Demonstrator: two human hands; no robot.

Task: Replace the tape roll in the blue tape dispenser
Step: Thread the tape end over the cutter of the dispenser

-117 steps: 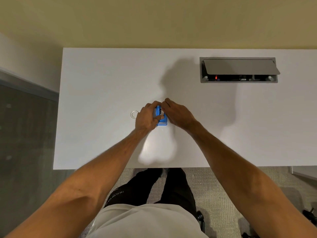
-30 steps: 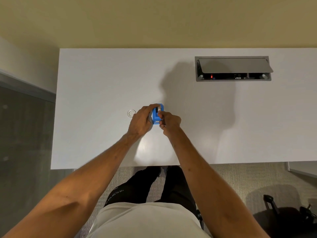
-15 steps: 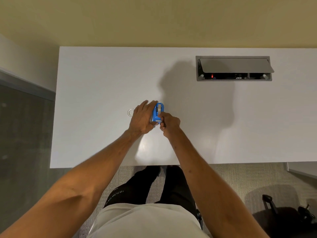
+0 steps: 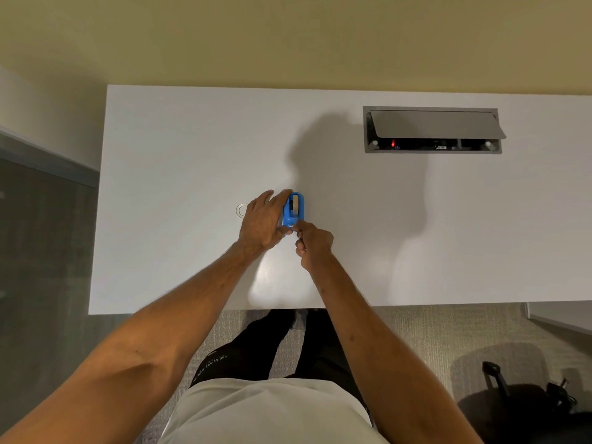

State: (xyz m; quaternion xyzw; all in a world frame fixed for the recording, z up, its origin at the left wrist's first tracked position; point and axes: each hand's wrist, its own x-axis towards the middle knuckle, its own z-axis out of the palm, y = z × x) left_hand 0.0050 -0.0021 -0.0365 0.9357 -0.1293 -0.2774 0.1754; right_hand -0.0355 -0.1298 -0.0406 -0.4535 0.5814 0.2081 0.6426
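The blue tape dispenser (image 4: pixel 293 209) stands on the white desk (image 4: pixel 179 149) near its middle, with a roll of tape seated in its top. My left hand (image 4: pixel 261 221) holds the dispenser from its left side, fingers laid along it. My right hand (image 4: pixel 313 241) is just below the dispenser's near end, thumb and forefinger pinched together, probably on the tape's loose end, which is too thin to make out. A small clear ring, like an empty tape core (image 4: pixel 242 209), lies flat on the desk just left of my left hand.
A grey cable hatch (image 4: pixel 432 129) with its lid raised is set into the desk at the back right. The desk's near edge runs just above my legs. A dark bag (image 4: pixel 512 408) sits on the carpet at lower right.
My right hand has come off the dispenser's top and drawn back a little toward me at its near end. My left hand's fingers have stretched along the dispenser's side.
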